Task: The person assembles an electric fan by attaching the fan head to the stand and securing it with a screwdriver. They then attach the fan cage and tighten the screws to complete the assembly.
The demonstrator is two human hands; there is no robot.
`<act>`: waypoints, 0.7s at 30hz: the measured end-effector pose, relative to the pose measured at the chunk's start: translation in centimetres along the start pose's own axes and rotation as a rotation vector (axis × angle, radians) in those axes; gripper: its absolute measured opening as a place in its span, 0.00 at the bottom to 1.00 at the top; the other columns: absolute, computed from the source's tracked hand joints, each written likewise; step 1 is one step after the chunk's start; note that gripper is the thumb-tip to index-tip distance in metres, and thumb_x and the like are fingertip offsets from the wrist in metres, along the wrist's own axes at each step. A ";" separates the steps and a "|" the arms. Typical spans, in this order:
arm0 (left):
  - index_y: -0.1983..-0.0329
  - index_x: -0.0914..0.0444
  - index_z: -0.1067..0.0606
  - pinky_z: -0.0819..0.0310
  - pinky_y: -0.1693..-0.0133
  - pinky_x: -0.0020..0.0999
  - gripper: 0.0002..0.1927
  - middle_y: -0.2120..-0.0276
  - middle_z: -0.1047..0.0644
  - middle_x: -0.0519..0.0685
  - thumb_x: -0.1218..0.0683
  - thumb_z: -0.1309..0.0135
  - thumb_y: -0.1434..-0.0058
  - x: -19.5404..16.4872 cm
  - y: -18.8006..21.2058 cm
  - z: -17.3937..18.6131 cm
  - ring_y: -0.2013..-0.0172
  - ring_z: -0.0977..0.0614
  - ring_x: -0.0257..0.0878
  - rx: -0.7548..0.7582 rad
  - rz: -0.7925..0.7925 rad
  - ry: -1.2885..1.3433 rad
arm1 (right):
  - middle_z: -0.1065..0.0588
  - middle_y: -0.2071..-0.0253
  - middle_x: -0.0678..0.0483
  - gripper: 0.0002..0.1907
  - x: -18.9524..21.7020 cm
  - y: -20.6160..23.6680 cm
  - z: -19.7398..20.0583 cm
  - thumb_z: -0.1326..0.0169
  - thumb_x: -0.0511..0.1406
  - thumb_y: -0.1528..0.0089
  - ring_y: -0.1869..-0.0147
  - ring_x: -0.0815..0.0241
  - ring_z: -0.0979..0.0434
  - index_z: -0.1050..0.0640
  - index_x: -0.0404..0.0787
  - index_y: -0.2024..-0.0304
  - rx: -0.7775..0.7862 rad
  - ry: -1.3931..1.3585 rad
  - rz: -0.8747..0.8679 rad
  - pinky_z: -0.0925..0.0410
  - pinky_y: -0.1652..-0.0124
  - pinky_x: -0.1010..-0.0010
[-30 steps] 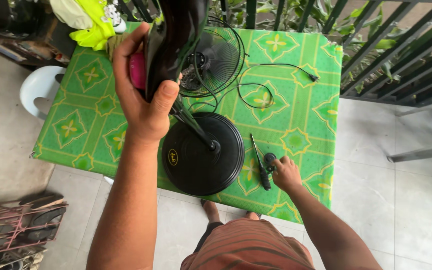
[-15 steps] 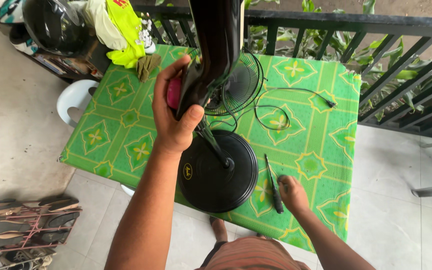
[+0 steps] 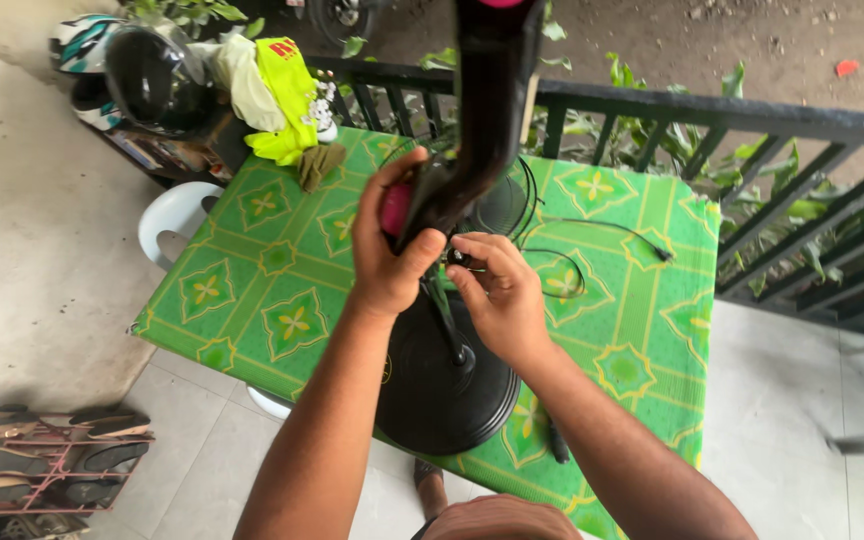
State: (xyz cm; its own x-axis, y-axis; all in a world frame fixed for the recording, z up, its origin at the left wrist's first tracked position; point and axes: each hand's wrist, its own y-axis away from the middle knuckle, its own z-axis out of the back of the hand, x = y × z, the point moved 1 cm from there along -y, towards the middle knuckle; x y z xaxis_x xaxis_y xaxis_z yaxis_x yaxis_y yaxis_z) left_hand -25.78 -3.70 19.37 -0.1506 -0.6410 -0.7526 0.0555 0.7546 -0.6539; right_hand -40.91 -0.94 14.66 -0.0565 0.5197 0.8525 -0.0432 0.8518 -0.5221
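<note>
My left hand [image 3: 392, 260] grips the black fan body [image 3: 477, 120] with its pink part [image 3: 395, 208], held upright above the table. My right hand [image 3: 497, 290] is up against the lower end of the fan body, fingertips pinching a small dark piece there. Below them the round black fan base [image 3: 442, 400] with its thin pole stands on the green patterned table [image 3: 252, 290]. A dark screwdriver [image 3: 556, 443] lies on the cloth by the base, mostly hidden by my right forearm. A black cord [image 3: 592, 235] loops across the table.
A black fan grille [image 3: 512, 205] lies behind the fan body. Helmets [image 3: 142, 75] and a yellow-green cloth [image 3: 282, 100] sit at the table's far left corner. A white plastic stool [image 3: 177, 215] stands left; a black railing [image 3: 712, 115] runs behind. A shoe rack [image 3: 42, 460] is at lower left.
My right hand has left the screwdriver on the table and risen to the lower end of the fan body. The fan body is now held higher and more upright.
</note>
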 end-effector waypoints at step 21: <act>0.27 0.68 0.36 0.33 0.31 0.35 0.42 0.38 0.28 0.50 0.42 0.34 0.36 0.5 0.5 -0.5 0.40 0.26 0.37 -0.076 -0.051 0.009 | 0.25 0.50 0.51 0.18 0.2 -1.4 1.4 0.36 0.23 0.41 0.56 0.66 0.24 0.21 0.35 0.49 0.105 0.087 0.130 0.26 0.57 0.75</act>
State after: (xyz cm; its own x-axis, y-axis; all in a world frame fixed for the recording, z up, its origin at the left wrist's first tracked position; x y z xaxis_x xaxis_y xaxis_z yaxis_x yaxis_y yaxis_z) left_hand -26.28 -3.58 18.69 -0.1599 -0.6781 -0.7174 -0.0274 0.7295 -0.6834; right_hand -42.21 -2.16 15.55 0.0180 0.6328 0.7741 -0.1449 0.7677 -0.6242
